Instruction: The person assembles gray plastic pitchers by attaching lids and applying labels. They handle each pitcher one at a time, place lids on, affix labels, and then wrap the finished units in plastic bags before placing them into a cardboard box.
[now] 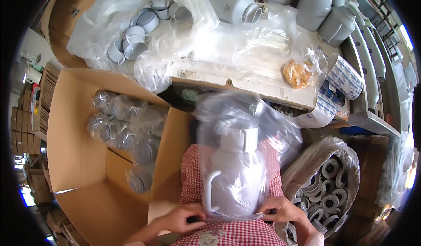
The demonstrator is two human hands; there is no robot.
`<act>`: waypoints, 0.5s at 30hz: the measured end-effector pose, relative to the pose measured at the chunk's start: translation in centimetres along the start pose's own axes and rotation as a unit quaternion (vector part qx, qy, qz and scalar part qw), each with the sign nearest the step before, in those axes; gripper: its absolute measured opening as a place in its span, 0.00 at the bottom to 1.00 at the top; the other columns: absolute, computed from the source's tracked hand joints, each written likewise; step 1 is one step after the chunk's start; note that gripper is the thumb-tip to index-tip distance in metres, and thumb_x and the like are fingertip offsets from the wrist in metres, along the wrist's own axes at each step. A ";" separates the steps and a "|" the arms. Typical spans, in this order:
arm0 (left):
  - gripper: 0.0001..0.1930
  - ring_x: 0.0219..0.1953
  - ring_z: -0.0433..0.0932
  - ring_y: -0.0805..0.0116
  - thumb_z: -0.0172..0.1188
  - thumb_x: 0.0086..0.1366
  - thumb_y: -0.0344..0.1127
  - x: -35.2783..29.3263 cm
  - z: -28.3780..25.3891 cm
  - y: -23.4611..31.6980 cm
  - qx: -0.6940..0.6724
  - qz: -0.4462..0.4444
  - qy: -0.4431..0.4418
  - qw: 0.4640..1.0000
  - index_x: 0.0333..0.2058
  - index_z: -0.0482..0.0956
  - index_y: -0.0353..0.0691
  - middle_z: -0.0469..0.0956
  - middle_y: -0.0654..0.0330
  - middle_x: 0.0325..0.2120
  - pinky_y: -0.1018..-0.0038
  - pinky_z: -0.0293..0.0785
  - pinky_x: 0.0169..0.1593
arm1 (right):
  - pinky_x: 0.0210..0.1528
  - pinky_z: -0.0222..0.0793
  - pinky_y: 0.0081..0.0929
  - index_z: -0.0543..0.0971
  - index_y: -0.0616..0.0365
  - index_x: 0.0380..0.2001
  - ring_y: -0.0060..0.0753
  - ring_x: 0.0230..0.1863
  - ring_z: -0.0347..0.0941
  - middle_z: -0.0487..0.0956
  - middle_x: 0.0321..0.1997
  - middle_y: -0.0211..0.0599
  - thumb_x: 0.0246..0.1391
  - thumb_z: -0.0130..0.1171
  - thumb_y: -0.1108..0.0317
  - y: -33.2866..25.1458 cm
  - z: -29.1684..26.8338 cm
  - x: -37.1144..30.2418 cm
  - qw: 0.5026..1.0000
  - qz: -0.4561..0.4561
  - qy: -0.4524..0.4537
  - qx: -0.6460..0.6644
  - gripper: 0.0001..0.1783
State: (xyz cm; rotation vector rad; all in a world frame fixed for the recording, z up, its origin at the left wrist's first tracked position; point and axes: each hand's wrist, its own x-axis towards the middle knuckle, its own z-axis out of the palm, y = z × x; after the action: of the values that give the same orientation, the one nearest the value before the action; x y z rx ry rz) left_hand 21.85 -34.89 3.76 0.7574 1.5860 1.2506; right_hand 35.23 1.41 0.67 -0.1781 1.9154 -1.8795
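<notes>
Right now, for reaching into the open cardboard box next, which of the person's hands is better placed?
Probably the left hand: it is close beside the cardboard box. The right hand is on the far side of the bagged jug, nearer the grey rings.

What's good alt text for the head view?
A person's left hand and right hand hold the near edge of a clear plastic bag around a grey jug, against a checked garment. Open cardboard box at left, grey rings at right.

Well past the left edge of the table [206, 76], we saw stacked brown cartons [22, 125]; beside its right edge stood a grey rack [379, 123], and beyond that we saw a bright white patch of light [405, 36].
</notes>
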 end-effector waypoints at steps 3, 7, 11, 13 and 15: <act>0.14 0.53 0.83 0.58 0.67 0.64 0.26 1.8 -3.2 2.7 0.172 0.092 0.191 0.962 0.49 0.84 0.38 0.85 0.57 0.44 0.62 0.79 0.62 | 0.40 0.76 0.23 0.89 0.60 0.42 0.22 0.37 0.82 0.88 0.36 0.30 0.58 0.74 0.71 1.2 -1.1 -3.0 0.983 0.160 -0.087 0.029 0.09; 0.15 0.56 0.82 0.60 0.66 0.63 0.28 6.3 -5.1 5.3 0.470 0.261 0.024 0.843 0.49 0.85 0.40 0.84 0.59 0.44 0.61 0.77 0.67 | 0.41 0.77 0.23 0.89 0.58 0.44 0.21 0.39 0.83 0.89 0.39 0.31 0.61 0.73 0.65 1.3 -4.2 -3.8 0.967 0.213 -0.140 -0.003 0.11; 0.14 0.47 0.79 0.65 0.67 0.58 0.30 4.5 -6.6 9.5 0.548 0.260 0.008 0.795 0.44 0.86 0.41 0.79 0.64 0.40 0.64 0.80 0.60 | 0.50 0.80 0.29 0.87 0.54 0.50 0.32 0.47 0.85 0.88 0.46 0.35 0.63 0.70 0.60 -0.5 -9.4 -2.0 0.975 0.095 0.112 -0.165 0.15; 0.15 0.39 0.78 0.67 0.70 0.55 0.32 0.6 -7.9 11.7 0.579 0.230 0.081 0.778 0.43 0.88 0.45 0.79 0.67 0.34 0.69 0.79 0.49 | 0.45 0.78 0.29 0.85 0.59 0.50 0.28 0.40 0.81 0.85 0.40 0.36 0.66 0.65 0.66 -0.4 -13.4 1.0 0.919 0.053 0.343 -0.187 0.13; 0.14 0.30 0.77 0.70 0.72 0.56 0.33 -3.9 -9.5 13.1 0.588 0.093 0.249 0.764 0.43 0.89 0.44 0.79 0.66 0.28 0.72 0.76 0.39 | 0.44 0.77 0.28 0.82 0.63 0.53 0.26 0.38 0.79 0.84 0.41 0.37 0.66 0.64 0.67 0.2 -18.5 4.6 0.858 0.048 0.493 -0.138 0.16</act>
State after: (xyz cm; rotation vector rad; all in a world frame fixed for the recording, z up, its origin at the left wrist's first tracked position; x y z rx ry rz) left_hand 13.39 -38.11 17.70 1.4315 2.8318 0.4189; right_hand 23.80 16.57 -1.07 0.9677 2.7478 -1.7443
